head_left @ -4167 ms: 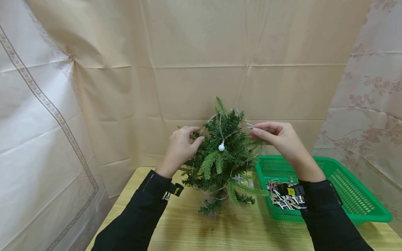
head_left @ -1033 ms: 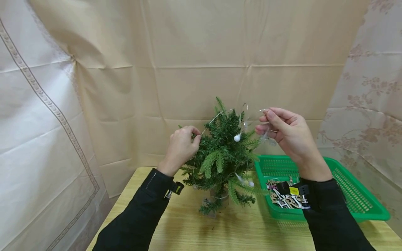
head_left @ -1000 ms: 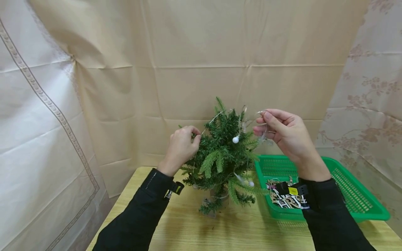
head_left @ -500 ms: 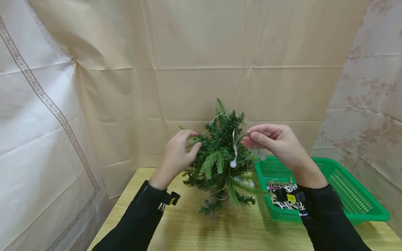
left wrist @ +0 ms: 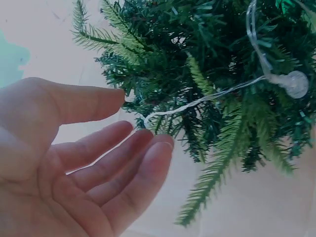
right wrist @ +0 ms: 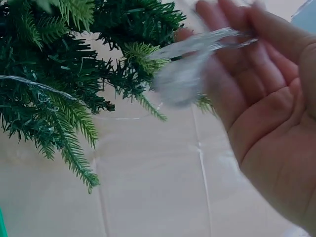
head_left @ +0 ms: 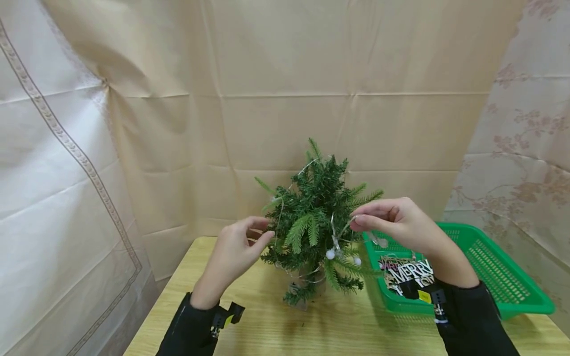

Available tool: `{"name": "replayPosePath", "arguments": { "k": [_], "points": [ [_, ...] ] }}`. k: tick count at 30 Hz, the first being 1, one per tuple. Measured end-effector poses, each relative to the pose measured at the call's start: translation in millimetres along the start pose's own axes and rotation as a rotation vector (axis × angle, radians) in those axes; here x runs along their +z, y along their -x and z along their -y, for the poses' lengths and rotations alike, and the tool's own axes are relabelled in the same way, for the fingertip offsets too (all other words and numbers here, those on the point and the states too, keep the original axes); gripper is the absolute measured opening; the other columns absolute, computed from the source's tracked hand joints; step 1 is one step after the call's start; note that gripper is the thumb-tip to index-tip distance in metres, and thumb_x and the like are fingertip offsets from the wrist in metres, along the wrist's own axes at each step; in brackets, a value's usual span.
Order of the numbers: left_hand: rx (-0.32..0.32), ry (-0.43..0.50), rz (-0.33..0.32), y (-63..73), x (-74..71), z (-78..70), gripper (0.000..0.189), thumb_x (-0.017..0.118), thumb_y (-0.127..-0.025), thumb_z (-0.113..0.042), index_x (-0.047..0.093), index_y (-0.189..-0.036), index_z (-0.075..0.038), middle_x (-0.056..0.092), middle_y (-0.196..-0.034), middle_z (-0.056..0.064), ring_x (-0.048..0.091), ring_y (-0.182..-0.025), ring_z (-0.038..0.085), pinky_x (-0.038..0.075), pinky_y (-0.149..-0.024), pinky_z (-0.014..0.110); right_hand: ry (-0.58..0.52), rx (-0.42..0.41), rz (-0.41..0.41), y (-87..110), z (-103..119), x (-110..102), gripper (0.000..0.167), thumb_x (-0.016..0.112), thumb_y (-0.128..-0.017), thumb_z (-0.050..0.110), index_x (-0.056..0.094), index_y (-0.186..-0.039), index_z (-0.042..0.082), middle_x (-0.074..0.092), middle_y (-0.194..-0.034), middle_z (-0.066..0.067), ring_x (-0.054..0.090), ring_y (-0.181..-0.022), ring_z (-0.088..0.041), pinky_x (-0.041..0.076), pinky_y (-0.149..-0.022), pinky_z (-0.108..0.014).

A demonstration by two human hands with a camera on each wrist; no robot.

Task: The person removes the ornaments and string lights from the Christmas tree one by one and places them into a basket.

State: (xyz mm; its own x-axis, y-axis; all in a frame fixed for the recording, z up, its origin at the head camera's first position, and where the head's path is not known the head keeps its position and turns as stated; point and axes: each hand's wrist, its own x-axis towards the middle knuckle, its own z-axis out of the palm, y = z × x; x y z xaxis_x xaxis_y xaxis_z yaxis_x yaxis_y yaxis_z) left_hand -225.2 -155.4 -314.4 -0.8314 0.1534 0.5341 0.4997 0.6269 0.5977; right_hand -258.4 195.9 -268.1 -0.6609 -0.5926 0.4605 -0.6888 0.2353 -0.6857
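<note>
A small artificial Christmas tree [head_left: 303, 212] stands on the table, wound with a clear-wired string of lights. One round white bulb [head_left: 330, 254] of that string hangs at the tree's lower right front. My right hand [head_left: 403, 227] pinches the light string between thumb and fingertips, right of the branches. In the right wrist view a bulb [right wrist: 180, 81], blurred, dangles beside that hand. Beside the left branches, my left hand [head_left: 233, 254] has its thumb and fingers apart. In the left wrist view a strand of wire [left wrist: 207, 98] with a clear bulb [left wrist: 296, 85] runs over the needles near its fingertips.
A green plastic basket [head_left: 503, 267] stands to the right on the wooden table [head_left: 249, 326]. In it lie cut-out word signs [head_left: 409, 272], one reading MERRY. Beige cloth [head_left: 276, 99] hangs behind the tree.
My right hand has moved down and slightly left with the light string, and the white bulb hangs lower. My left hand has let go of the upper left strand and moved down and left.
</note>
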Motion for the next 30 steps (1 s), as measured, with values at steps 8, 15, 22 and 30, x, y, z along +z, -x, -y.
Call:
{"name": "replayPosePath", "arguments": {
  "k": [8, 15, 22, 30],
  "points": [
    [-0.106, 0.022, 0.077, 11.2, 13.8, 4.8, 0.031, 0.072, -0.096, -0.023, 0.069, -0.124, -0.009, 0.072, -0.114, 0.007, 0.072, -0.092, 0.021, 0.060, -0.079, 0.037, 0.276, 0.061, -0.028, 14.0, 2.4, 17.7, 0.018, 0.065, -0.100, 0.017, 0.076, -0.113, 0.011, 0.076, -0.100, 0.006, 0.068, -0.068, -0.011, 0.052, -0.059, -0.027],
    [-0.146, 0.082, 0.096, 20.5, 28.6, 14.6, 0.032, 0.071, -0.097, -0.023, 0.068, -0.126, -0.010, 0.071, -0.115, 0.006, 0.069, -0.098, 0.022, 0.058, -0.084, 0.038, 0.535, 0.108, -0.034, 17.4, 3.8, 52.6, 0.015, 0.069, -0.097, 0.020, 0.078, -0.108, 0.014, 0.076, -0.096, 0.006, 0.069, -0.076, -0.002, 0.055, -0.064, -0.022],
    [-0.166, 0.180, 0.092, 26.5, 41.3, 25.8, 0.041, 0.071, -0.097, -0.027, 0.063, -0.132, -0.006, 0.067, -0.124, 0.010, 0.067, -0.108, 0.028, 0.059, -0.084, 0.035, 0.653, 0.132, -0.130, 17.3, -3.8, 81.4, 0.011, 0.076, -0.091, 0.016, 0.081, -0.101, 0.013, 0.077, -0.090, 0.000, 0.052, -0.052, 0.005, 0.040, -0.046, -0.021],
    [-0.157, 0.267, 0.068, 32.1, 52.9, 32.9, 0.048, 0.072, -0.097, -0.023, 0.058, -0.137, -0.002, 0.065, -0.127, 0.018, 0.069, -0.104, 0.027, 0.059, -0.084, 0.030, 0.769, 0.142, -0.324, 26.3, -6.0, 98.9, 0.010, 0.082, -0.086, 0.015, 0.081, -0.096, 0.013, 0.076, -0.094, -0.002, 0.070, -0.075, -0.018, 0.058, -0.062, -0.034]
  ]
}}
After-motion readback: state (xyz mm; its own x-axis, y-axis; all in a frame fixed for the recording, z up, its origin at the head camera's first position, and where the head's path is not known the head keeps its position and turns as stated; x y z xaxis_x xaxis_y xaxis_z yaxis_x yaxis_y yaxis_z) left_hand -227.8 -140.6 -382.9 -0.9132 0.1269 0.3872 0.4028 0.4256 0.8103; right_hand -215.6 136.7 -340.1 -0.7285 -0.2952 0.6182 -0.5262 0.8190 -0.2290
